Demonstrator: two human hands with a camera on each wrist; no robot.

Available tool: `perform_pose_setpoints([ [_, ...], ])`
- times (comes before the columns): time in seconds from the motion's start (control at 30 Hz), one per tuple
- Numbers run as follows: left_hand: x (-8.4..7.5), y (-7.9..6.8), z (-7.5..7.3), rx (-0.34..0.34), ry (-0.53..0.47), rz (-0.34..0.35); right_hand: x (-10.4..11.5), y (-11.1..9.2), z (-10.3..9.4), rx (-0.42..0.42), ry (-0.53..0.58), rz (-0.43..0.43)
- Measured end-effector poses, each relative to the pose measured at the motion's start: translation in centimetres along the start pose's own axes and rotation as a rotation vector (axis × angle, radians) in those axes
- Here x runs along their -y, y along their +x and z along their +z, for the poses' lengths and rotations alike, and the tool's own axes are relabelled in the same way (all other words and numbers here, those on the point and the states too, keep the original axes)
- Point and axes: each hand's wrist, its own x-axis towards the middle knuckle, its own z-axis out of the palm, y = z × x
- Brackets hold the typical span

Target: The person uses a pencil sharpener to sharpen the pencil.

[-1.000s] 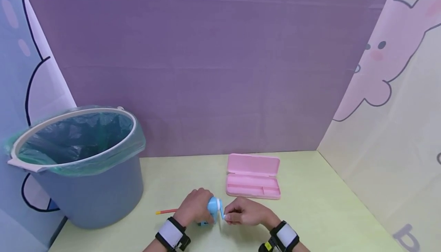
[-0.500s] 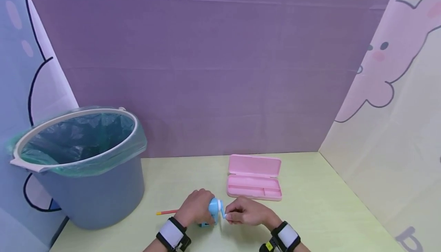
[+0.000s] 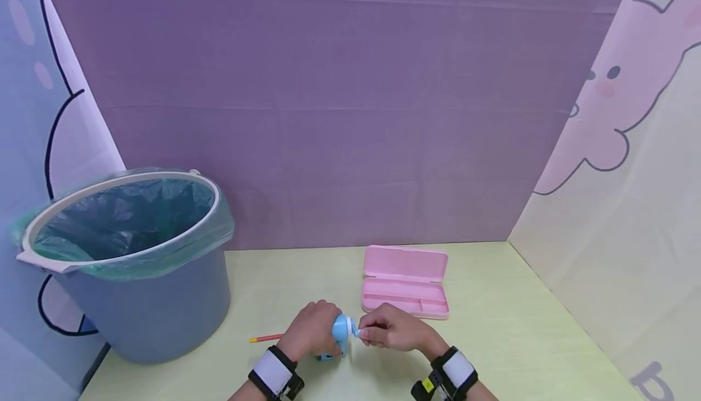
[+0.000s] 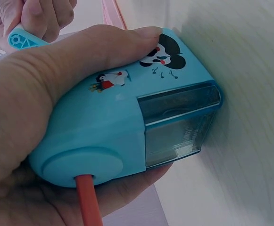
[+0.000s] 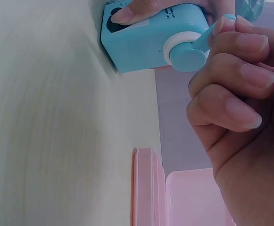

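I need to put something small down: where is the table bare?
Free: the table right of the open pink case, up to the right wall; and the stretch between bin and case, beyond the left hand. Crowded: front middle, where that hand grips the blue sharpener with the red pencil in it, and the right hand pinches its crank.

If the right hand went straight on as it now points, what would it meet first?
Past the crank it pinches, the right hand would probably meet the blue sharpener body, held by the left hand; depth is uncertain.
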Motion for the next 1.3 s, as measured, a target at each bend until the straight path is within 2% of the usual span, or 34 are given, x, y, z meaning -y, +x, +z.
perform_pose_setpoints([
  [0.3, 0.2, 0.1, 0.2, 0.011, -0.006, 0.004, 0.2, 0.2, -0.2, -0.026, 0.017, 0.018],
  [0.57, 0.3, 0.1, 0.1, 0.011, -0.028, 0.008, 0.2, 0.5, -0.5, -0.049, -0.020, 0.009],
  [0.93, 0.2, -0.1, -0.2, 0.028, -0.052, -0.020, 0.2, 0.9, -0.8, -0.056, -0.072, 0.001],
  [1.3, 0.1, 0.2, -0.1, 0.026, -0.021, -0.013, 0.1, 1.1, -1.3, -0.092, -0.087, -0.013],
])
